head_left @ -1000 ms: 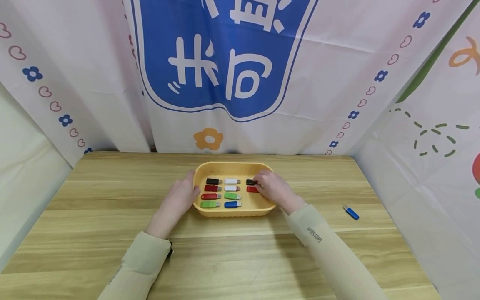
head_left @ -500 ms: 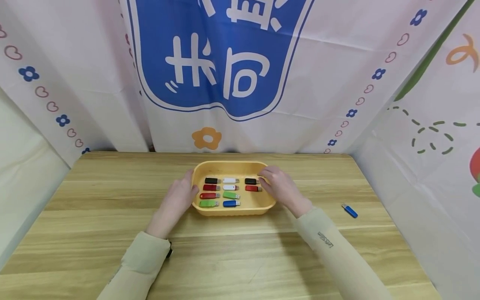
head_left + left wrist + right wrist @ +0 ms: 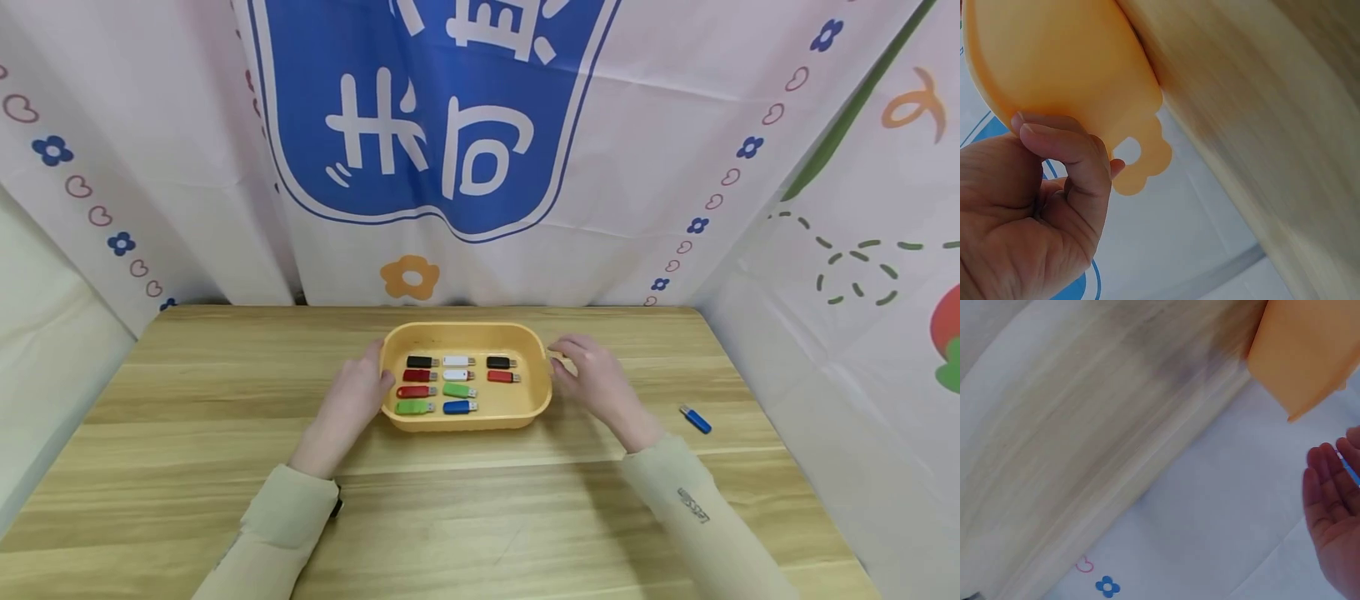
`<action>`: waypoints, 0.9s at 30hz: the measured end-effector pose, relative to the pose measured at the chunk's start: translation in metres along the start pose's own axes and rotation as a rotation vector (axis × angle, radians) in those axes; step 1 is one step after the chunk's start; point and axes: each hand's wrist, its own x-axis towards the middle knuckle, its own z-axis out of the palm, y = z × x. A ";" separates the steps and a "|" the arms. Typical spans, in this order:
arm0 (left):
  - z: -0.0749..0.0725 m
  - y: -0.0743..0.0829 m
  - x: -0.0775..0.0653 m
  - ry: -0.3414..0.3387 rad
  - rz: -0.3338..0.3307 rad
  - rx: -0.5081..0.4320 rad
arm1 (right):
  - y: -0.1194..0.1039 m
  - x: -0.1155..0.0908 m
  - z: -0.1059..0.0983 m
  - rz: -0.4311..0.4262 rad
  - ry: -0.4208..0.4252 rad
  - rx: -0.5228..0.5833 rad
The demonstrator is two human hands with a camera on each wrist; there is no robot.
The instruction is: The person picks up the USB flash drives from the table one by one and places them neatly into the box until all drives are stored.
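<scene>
A yellow plastic tray (image 3: 465, 423) stands on the table with several USB flash drives in neat columns. A black flash drive (image 3: 500, 362) and a red flash drive (image 3: 502, 377) form its right column. The left column ends in a green flash drive (image 3: 414, 407), the middle one in a blue flash drive (image 3: 459, 407). My left hand (image 3: 351, 396) grips the tray's left end, thumb over the rim; the left wrist view shows its curled fingers (image 3: 1066, 147) against the tray wall. Just off the right end, my right hand (image 3: 600, 379) holds nothing, its fingers loosely extended.
Another blue flash drive (image 3: 696, 419) lies alone on the wooden table (image 3: 480, 517), right of the tray. Behind the table hangs a printed white curtain (image 3: 630, 167), close to its far edge.
My right hand has drawn back rightward out of the tray, away from the black and red flash drives, which stay lying inside. The left hand keeps its grip on the tray.
</scene>
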 end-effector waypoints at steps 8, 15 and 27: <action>0.000 0.000 -0.001 0.014 0.016 0.022 | 0.024 -0.021 -0.017 0.189 -0.061 -0.011; 0.000 -0.001 -0.001 0.021 0.034 0.026 | 0.055 -0.040 -0.034 0.281 -0.137 -0.022; 0.000 -0.001 -0.001 0.021 0.036 0.024 | 0.090 -0.073 -0.062 0.507 -0.345 -0.052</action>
